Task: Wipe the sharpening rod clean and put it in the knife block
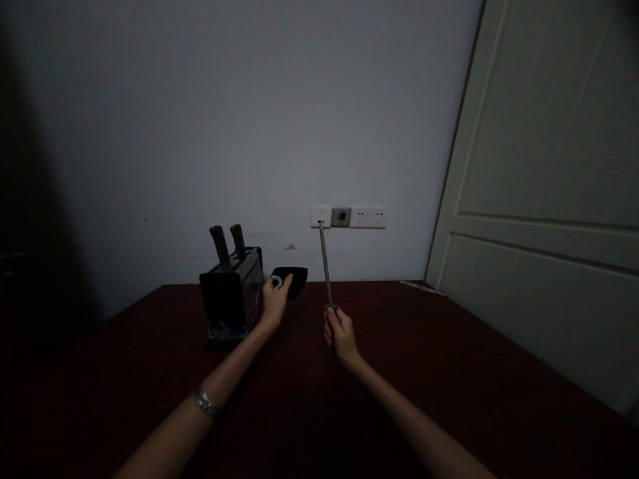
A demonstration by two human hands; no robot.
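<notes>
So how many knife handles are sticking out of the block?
2, side by side at the top of the knife block: left handle, right handle. Dim light could hide more slots.

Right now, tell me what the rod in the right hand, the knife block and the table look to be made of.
Rod: probably steel, thin, straight, dull grey, held upright by the right hand.
Knife block: dark, perhaps plastic or metal, faint sheen on its front; the dim light leaves it open. The left hand rests against its side.
Table: dark reddish-brown, matte, likely wood or veneer.
</notes>
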